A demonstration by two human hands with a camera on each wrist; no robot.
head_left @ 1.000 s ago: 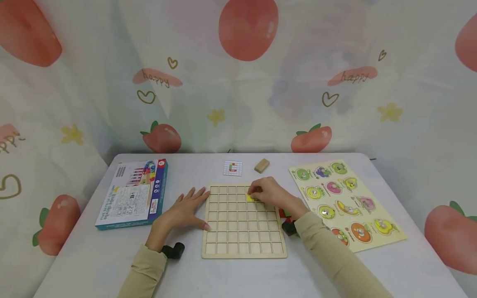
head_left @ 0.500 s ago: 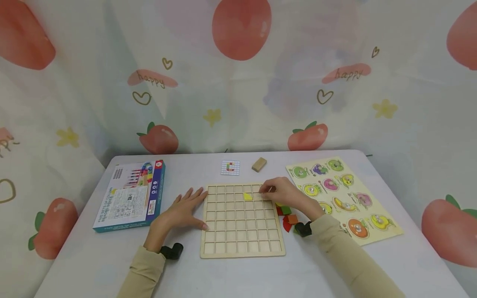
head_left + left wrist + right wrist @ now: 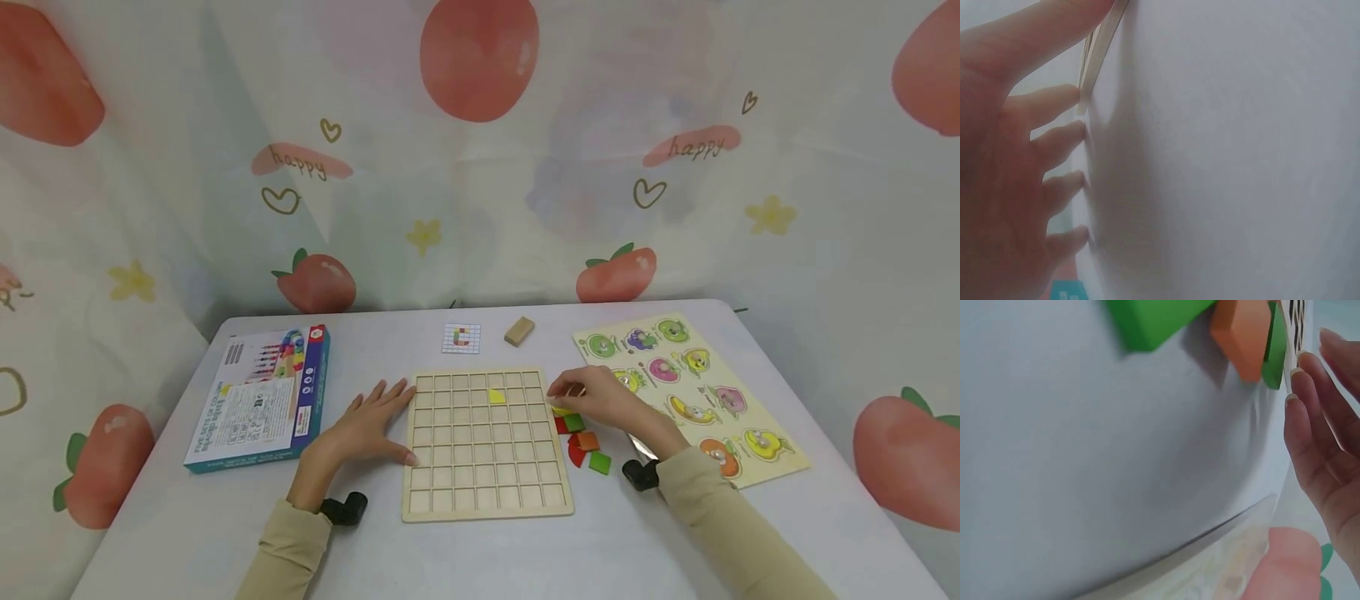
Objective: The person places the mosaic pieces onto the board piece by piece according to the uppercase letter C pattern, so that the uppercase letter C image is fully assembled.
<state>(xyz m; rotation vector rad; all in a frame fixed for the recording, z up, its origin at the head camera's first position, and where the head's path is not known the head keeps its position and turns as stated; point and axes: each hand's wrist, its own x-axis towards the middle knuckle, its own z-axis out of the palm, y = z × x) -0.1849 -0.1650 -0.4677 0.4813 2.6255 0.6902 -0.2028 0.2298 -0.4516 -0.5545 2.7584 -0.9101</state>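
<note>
A pale cloth [image 3: 570,200] printed with red fruit and the word "happy" hangs behind the far edge of the white bench [image 3: 487,562]. A fruit puzzle board [image 3: 693,386] lies slantwise along the bench's right edge, reaching toward the far right corner; near the left edge lies a printed box [image 3: 258,398] with a blue side. Between them, mid-bench, sits a wooden grid board [image 3: 486,454] of seven by seven cells. The left hand [image 3: 371,433] is spread wide, its thumb and index finger touching the grid board's left side. The right hand [image 3: 592,396] is at the board's right side, fingers slightly bent, a narrow gap between thumb and index fingertips, over a yellow tile [image 3: 564,411]. Toward the bench's far edge lie a card [image 3: 461,338] with a coloured pattern and a wooden block [image 3: 519,331]. Beside the grid board, on the side toward the bench's right edge, are green [image 3: 599,462], orange [image 3: 587,441] and red pieces [image 3: 577,452]. One yellow piece [image 3: 497,397] with a curved side lies in the second row from the far edge, fifth cell from the left.
</note>
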